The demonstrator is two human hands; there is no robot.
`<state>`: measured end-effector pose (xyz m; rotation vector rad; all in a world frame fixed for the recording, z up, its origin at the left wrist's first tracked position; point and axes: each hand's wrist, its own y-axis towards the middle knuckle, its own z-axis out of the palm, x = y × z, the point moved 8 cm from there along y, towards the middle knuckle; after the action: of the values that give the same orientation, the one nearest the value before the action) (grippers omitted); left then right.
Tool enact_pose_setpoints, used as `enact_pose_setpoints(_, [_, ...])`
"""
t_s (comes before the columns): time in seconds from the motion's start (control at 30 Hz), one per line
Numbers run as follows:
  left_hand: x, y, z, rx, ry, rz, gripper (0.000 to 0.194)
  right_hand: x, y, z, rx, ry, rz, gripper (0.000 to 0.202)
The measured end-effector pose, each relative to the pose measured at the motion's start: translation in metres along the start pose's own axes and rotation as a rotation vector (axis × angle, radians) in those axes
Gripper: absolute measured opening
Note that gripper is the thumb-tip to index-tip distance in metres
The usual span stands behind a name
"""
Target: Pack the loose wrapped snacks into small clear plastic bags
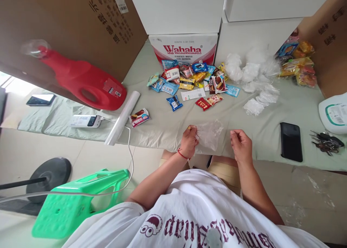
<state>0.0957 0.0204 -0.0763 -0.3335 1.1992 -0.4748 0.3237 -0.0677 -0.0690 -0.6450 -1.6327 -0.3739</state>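
A clear plastic bag (210,135) hangs from my left hand (189,140), whose fingers are closed on its left edge. Just to the right of the bag, my right hand (241,145) is held with its fingers curled together; whether anything is pinched in them I cannot make out. Both hands are over the front edge of the cloth-covered table (165,132). Beyond them lies a heap of small wrapped snacks (187,83) in several colours. A lone snack packet (140,118) rests to the left of my left hand.
Crumpled clear bags (252,73) are piled behind right, near filled snack bags (300,67). A Wahaha carton (184,46) stands at the back. Left are a red jug (89,82), a plastic roll (123,118) and a power bank (85,121). Right are a phone (291,141), keys (328,142) and a white bottle (334,112).
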Motion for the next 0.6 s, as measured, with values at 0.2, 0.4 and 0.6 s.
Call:
enact_pose_setpoints(0.2, [-0.003, -0.008, 0.006, 0.079, 0.023, 0.099, 0.047, -0.010, -0.006, 0.066, 0.323, -0.081, 0.160, 0.038])
enact_pose_setpoints(0.4, [-0.005, -0.006, -0.029, -0.080, -0.067, 0.122, 0.037, 0.006, -0.005, 0.075, 0.208, 0.299, 0.177, 0.033])
enact_pose_setpoints(0.6, [-0.007, 0.002, -0.049, -0.091, -0.142, -0.027, 0.035, 0.020, -0.004, 0.051, 0.183, 0.436, 0.108, 0.019])
